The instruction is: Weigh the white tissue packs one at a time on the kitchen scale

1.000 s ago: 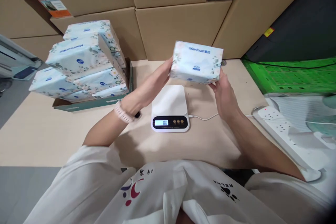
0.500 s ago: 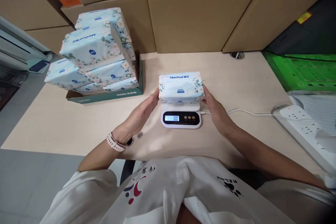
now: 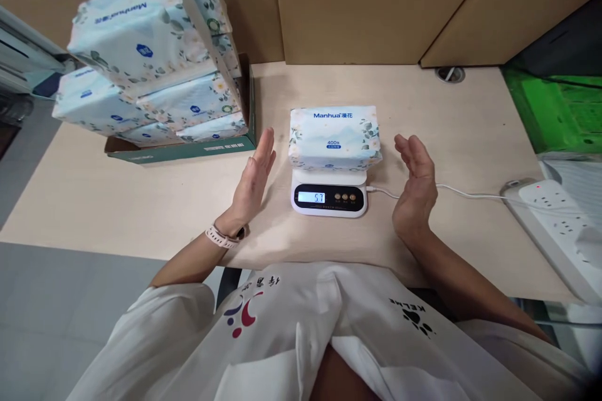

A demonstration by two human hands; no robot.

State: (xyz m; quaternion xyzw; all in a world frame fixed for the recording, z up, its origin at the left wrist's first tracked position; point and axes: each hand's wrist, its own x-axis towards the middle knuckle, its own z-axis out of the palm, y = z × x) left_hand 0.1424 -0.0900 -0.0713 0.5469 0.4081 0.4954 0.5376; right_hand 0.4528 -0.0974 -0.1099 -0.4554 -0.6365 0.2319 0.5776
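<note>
A pale blue tissue pack (image 3: 333,138) with a floral print rests on top of a white digital kitchen scale (image 3: 329,199). The scale's lit display appears to read 5.7. My left hand (image 3: 251,185) is held upright to the left of the pack, fingers stretched out, apart from it. On the other side my right hand (image 3: 416,182) stands with its fingers extended, also off the pack. Neither hand holds anything. Most of the scale's weighing plate is hidden under the pack.
At the left, a green shallow carton (image 3: 183,150) holds several stacked tissue packs (image 3: 136,44). Large cardboard boxes (image 3: 367,6) line the back of the table. A white cable (image 3: 470,194) runs from the scale towards a power strip (image 3: 559,219) on the right, near a green crate (image 3: 559,116).
Both hands have let go of the tissue pack and drawn apart to either side. The display has gone from 0.0 to about 5.7. The camera's view has shifted slightly.
</note>
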